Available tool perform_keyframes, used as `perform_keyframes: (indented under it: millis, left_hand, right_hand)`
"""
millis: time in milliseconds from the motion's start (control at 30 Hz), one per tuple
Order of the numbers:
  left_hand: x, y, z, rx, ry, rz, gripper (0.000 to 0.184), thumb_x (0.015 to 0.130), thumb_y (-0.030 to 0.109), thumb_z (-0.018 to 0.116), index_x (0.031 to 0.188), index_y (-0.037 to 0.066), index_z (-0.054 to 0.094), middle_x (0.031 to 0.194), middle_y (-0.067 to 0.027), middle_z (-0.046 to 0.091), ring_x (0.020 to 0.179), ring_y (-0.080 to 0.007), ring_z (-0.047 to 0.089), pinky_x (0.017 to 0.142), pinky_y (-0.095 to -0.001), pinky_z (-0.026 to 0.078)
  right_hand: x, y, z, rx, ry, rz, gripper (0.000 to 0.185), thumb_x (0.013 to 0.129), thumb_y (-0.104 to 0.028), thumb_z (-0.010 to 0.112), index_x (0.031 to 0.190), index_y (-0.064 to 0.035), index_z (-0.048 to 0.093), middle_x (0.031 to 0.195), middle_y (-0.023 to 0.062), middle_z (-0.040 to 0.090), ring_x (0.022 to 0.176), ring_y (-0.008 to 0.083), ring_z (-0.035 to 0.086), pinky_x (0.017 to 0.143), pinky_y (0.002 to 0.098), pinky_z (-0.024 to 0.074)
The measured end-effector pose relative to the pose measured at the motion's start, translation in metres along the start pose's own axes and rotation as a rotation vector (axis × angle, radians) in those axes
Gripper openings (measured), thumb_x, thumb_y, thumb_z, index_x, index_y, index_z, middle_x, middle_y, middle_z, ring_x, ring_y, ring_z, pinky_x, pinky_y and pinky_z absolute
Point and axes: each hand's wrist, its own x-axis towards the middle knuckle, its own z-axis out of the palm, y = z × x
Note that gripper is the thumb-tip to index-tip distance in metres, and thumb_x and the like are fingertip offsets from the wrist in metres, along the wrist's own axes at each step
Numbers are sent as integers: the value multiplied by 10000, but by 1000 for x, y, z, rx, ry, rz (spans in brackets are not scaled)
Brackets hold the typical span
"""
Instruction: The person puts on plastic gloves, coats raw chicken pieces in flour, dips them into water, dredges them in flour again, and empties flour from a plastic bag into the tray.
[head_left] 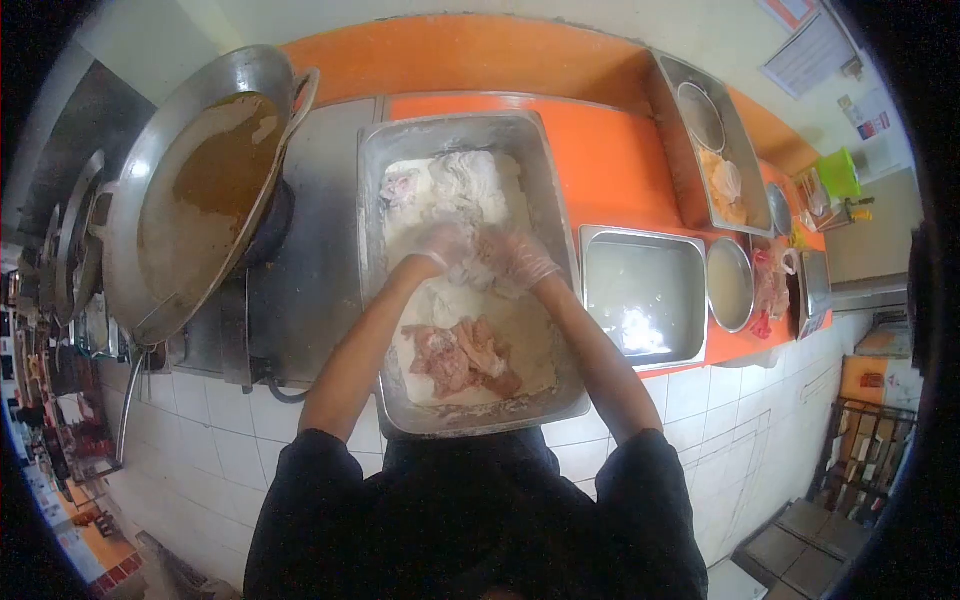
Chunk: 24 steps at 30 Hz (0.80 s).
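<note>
A deep metal tray [373, 150] of white flour [520, 345] sits in front of me. My left hand [442, 246] and my right hand [512, 256], both in thin clear gloves, are down in the flour near the tray's middle, close together. Motion blurs their fingers, so I cannot make out what they grip. Between and beyond them lie flour-coated pieces [470, 180] that look like chicken. At the near end, raw pink chicken pieces [462, 358] rest on the flour, mostly uncoated.
On the left stands a large wok [205, 130] with brown oil. Right of the tray, a steel pan [645, 290] holds cloudy liquid, beside a round bowl [730, 285] of pale liquid. Behind them, a long metal tray [690, 160] contains a sieve and orange-tinted food on the orange counter [610, 165].
</note>
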Motion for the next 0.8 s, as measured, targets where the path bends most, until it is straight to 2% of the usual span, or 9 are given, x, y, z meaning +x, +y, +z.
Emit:
perform_keyframes:
  millis: [67,167,233,367,467,533,633,700,800]
  left_hand:
    - [-14,9,-9,-132,41,-38,497,775,355,632,1120,7,547,1164,-230,547,1087,-356,523,915,-412,418]
    - [1,-18,36,-154,461,34,292,749,256,574,918,26,640,950,-233,616,914,-368,592,815,-430,462]
    - [-7,-8,23,-195,462,-45,313,724,271,601,917,28,636,938,-226,622,897,-369,597,794,-423,468]
    - [-28,13,-17,-327,347,-158,336,697,268,623,931,26,616,928,-205,632,887,-360,605,765,-401,473]
    - [-85,35,-44,-463,670,-108,413,717,320,667,984,19,574,923,-188,636,891,-325,617,757,-388,473]
    - [-86,1,-8,-748,738,-107,440,755,349,670,1018,16,551,926,-173,641,896,-297,625,756,-383,477]
    - [-118,6,11,-1299,797,70,441,784,353,690,1022,5,563,929,-156,644,862,-270,625,766,-364,482]
    - [-143,14,25,-1433,767,99,401,816,320,674,1026,-1,559,956,-152,636,862,-259,622,771,-341,489]
    - [-168,19,39,-1130,675,-62,320,863,246,632,1041,-1,532,999,-147,619,891,-238,616,769,-303,499]
  right_hand:
    - [4,-1,1,-20,-64,15,333,848,-346,537,1064,-94,568,897,198,627,790,367,615,689,446,494]
    - [9,1,7,79,-141,-11,319,850,-339,528,1035,-83,577,891,201,629,813,380,613,708,448,489]
    - [12,-13,-15,224,-176,-41,312,852,-329,519,1016,-70,574,887,206,628,834,389,609,724,448,483]
    - [18,-18,-13,221,-266,139,308,855,-325,510,982,-50,564,916,215,623,871,391,602,750,451,472]
    - [17,-40,-55,236,-283,142,317,845,-339,519,963,-50,574,921,211,629,861,387,607,742,449,473]
    - [13,-30,-48,247,-212,122,324,818,-352,543,941,-58,602,907,197,642,826,371,623,710,438,484]
    - [6,-33,-63,189,-154,182,311,829,-355,545,932,-66,599,877,200,641,791,366,627,697,430,487]
    - [-3,-27,-60,243,-127,147,277,823,-332,569,930,-78,600,841,195,639,781,366,624,690,422,488]
    - [-11,-19,-41,462,-29,176,295,819,-330,587,948,-65,585,818,204,631,786,378,615,683,435,486]
